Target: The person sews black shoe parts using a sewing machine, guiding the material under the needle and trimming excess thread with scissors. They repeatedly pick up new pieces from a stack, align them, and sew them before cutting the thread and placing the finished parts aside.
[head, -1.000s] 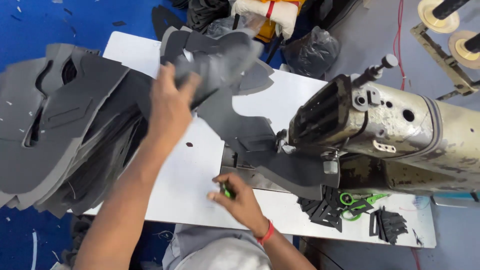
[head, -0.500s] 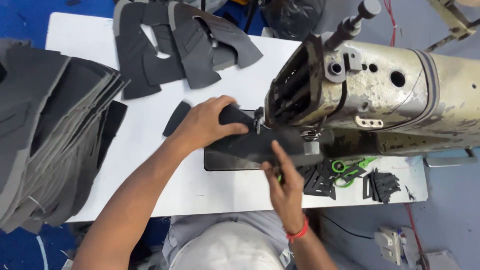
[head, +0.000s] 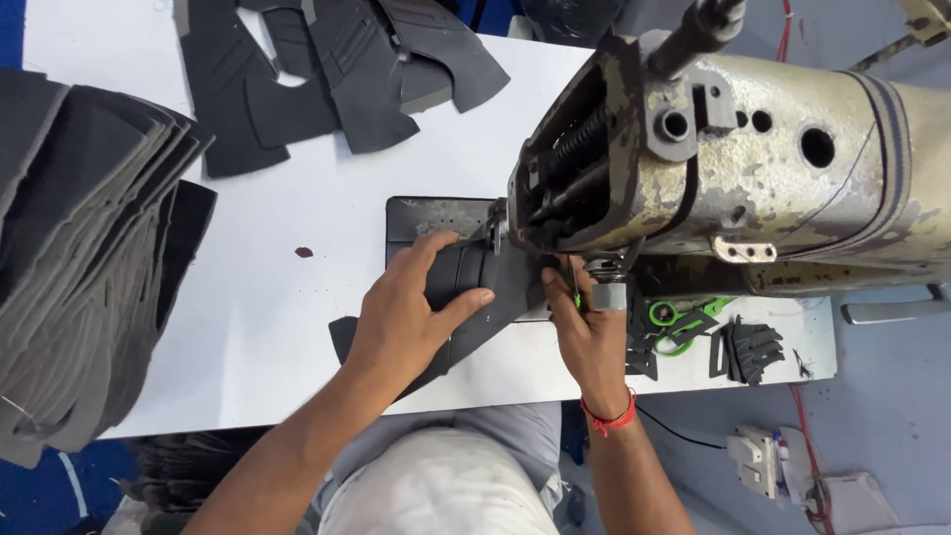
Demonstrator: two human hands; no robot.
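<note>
A: Change since earlier view?
B: Both hands closer under the sewing machine [head: 733, 168] head; dark fabric piece [head: 474, 297] fed further in.
A: Entries, largest first?
B: White table [head: 297, 208]. Grey stack [head: 79, 258], left. The piece: long axis slants lower-left to needle, under left hand [head: 411, 317], flat, pressing. Right hand [head: 589, 332] pinches its needle end, nearer.

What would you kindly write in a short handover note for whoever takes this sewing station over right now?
Left hand: flat on the dark cut piece, pressing it to the machine bed.
Right hand: at the piece's edge beside the needle area, under the sewing machine head.
Uncut-looking stack of grey pieces lies far left; several loose dark pieces lie at the table's back.
Done: piece positioned at the needle.
Left: whether any seam is sewn cannot be seen.
</note>
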